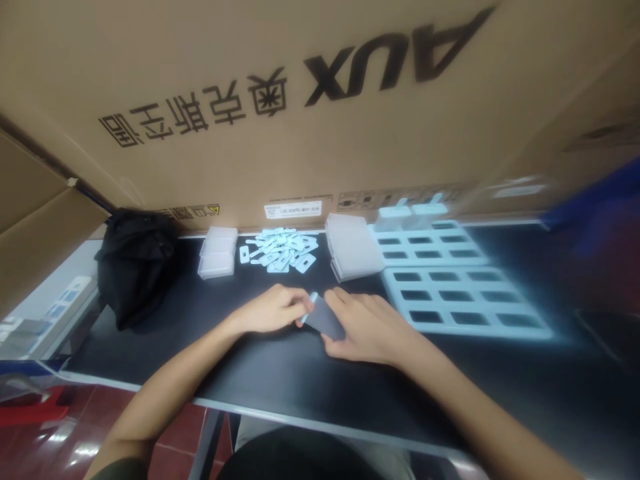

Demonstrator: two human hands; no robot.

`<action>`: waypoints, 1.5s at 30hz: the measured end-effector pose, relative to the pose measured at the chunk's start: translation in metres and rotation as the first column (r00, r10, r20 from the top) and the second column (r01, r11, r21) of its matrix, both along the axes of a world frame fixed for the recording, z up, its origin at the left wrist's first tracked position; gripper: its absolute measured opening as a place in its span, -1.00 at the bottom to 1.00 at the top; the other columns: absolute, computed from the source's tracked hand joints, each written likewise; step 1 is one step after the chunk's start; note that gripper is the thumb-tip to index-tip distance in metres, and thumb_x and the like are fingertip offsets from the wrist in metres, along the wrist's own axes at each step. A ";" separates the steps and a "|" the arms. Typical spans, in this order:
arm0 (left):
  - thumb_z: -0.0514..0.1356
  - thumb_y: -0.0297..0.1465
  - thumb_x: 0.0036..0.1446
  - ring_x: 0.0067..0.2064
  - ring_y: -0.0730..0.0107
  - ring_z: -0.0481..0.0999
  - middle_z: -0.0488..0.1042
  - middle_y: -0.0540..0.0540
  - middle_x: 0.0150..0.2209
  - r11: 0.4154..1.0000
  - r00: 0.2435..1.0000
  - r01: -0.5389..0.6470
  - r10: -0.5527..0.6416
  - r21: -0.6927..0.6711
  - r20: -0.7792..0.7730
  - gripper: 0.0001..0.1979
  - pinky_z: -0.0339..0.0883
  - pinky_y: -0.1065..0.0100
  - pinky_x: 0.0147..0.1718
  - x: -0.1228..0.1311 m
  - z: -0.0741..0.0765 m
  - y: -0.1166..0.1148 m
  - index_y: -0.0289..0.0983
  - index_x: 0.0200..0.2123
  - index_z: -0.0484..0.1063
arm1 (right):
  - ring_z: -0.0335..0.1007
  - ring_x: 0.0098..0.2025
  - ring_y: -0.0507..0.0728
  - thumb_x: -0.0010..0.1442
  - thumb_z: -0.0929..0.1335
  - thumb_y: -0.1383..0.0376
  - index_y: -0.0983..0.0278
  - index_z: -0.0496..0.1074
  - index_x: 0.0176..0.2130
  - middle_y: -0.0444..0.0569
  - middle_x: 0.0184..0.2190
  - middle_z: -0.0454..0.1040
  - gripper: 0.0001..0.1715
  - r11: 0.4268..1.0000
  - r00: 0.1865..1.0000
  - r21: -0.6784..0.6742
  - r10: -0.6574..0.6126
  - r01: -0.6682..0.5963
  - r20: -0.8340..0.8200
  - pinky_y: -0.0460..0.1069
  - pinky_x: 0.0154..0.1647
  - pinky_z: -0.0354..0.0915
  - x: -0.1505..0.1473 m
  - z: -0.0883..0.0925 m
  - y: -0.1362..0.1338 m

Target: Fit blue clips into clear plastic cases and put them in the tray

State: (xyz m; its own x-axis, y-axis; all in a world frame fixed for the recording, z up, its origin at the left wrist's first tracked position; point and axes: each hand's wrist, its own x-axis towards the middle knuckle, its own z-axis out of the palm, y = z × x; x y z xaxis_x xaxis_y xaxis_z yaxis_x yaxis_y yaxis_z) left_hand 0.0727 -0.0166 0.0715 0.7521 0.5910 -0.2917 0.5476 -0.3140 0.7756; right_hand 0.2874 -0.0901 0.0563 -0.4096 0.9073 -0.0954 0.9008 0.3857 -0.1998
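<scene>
Both my hands meet over the middle of a black table (280, 373). My right hand (367, 327) grips a small flat grey case (325, 317), tilted up from the table. My left hand (273, 308) pinches a small pale blue tab (311, 300) at the case's upper edge. Behind my hands lies a loose pile of several pale blue tabs (280, 250).
A stack of clear cases (219, 251) stands left of the pile, another stack (353, 248) right of it. A white tray with rectangular slots (450, 280) lies to the right. A black bag (135, 263) sits at the left. A large cardboard box (320, 100) walls off the back.
</scene>
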 end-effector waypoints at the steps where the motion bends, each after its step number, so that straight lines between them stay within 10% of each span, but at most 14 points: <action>1: 0.08 -0.31 0.37 -0.42 0.49 0.48 0.57 0.04 -0.44 1.000 1.000 0.008 -0.007 0.014 -0.004 -0.75 0.29 0.45 -0.31 0.000 -0.001 0.000 -0.25 -0.31 0.47 | 0.55 -0.26 0.25 0.20 0.34 0.10 0.26 0.34 -0.14 0.05 -0.20 0.53 -0.67 1.000 1.000 0.000 -0.002 0.002 0.005 0.02 -0.41 -0.01 0.000 0.000 0.000; 11: -0.07 -0.30 0.44 -0.45 0.40 0.39 0.43 0.00 -0.47 0.941 0.995 -0.036 0.065 0.338 -0.074 -0.65 0.22 0.35 -0.36 0.001 -0.028 -0.004 -0.22 -0.40 0.33 | 0.56 -0.26 0.28 0.20 0.33 0.05 0.27 0.35 -0.12 0.10 -0.19 0.55 -0.62 0.999 0.998 -0.039 -0.031 0.033 0.053 0.03 -0.40 0.12 -0.004 -0.007 0.000; 23: 0.02 -0.37 0.43 -0.06 0.08 0.61 0.64 -0.23 -0.07 0.618 0.863 -0.292 0.500 0.730 -0.078 -0.73 0.43 0.16 -0.03 -0.032 -0.026 0.103 -0.24 0.01 0.49 | 0.54 -0.27 0.28 0.21 0.32 0.02 0.24 0.33 -0.14 0.07 -0.21 0.52 -0.63 0.989 0.995 -0.132 -0.050 0.061 0.089 0.05 -0.41 0.05 0.005 -0.007 0.000; 28: 0.08 -0.31 0.43 0.08 0.03 0.53 0.58 -0.25 0.02 0.521 0.815 -0.253 0.569 0.815 -0.111 -0.75 0.45 0.12 0.02 -0.025 -0.032 0.108 -0.22 0.01 0.51 | 0.53 -0.31 0.25 0.21 0.33 0.04 0.24 0.31 -0.16 0.04 -0.23 0.51 -0.65 0.992 0.996 -0.105 -0.066 0.072 0.065 0.05 -0.44 -0.01 0.004 -0.006 0.001; 31: 0.06 -0.24 0.46 0.09 0.06 0.51 0.53 -0.26 0.08 0.557 0.906 -0.247 0.423 0.793 -0.015 -0.68 0.45 0.07 0.09 -0.024 -0.026 0.078 -0.26 0.09 0.46 | 0.51 -0.33 0.23 0.21 0.36 0.06 0.24 0.30 -0.19 0.03 -0.25 0.50 -0.68 0.997 0.997 -0.034 -0.072 0.071 -0.008 0.04 -0.45 0.02 0.008 -0.008 0.001; 34: 0.21 -0.07 0.36 0.10 0.13 0.54 0.46 -0.24 0.19 0.786 0.993 0.041 -0.100 0.617 0.062 -0.47 0.50 0.11 0.08 -0.025 -0.018 0.037 -0.17 0.27 0.31 | 0.51 -0.32 0.20 0.21 0.38 0.10 0.23 0.29 -0.20 0.00 -0.27 0.49 -0.70 0.996 0.993 0.078 -0.027 0.036 -0.112 0.02 -0.44 0.10 0.012 -0.015 -0.001; 36: 0.31 -0.03 0.25 0.19 0.08 0.50 0.40 -0.26 0.27 0.793 0.951 0.192 -0.296 0.578 0.090 -0.34 0.51 0.09 0.09 -0.025 -0.014 0.014 -0.12 0.32 0.27 | 0.51 -0.31 0.19 0.22 0.39 0.11 0.24 0.29 -0.19 -0.01 -0.28 0.48 -0.70 0.987 0.985 0.161 0.037 -0.009 -0.167 0.02 -0.42 0.18 0.013 -0.021 -0.003; 45: 0.29 -0.23 0.33 0.17 0.16 0.52 0.43 -0.25 0.24 0.769 0.939 0.225 -0.334 0.599 0.077 -0.72 0.53 0.16 0.11 -0.029 -0.008 0.003 -0.20 0.04 0.51 | 0.55 -0.26 0.21 0.26 0.40 0.12 0.35 0.39 -0.03 0.02 -0.25 0.50 -0.60 0.921 0.955 0.374 0.202 -0.110 -0.218 0.06 -0.35 0.42 0.008 -0.030 -0.005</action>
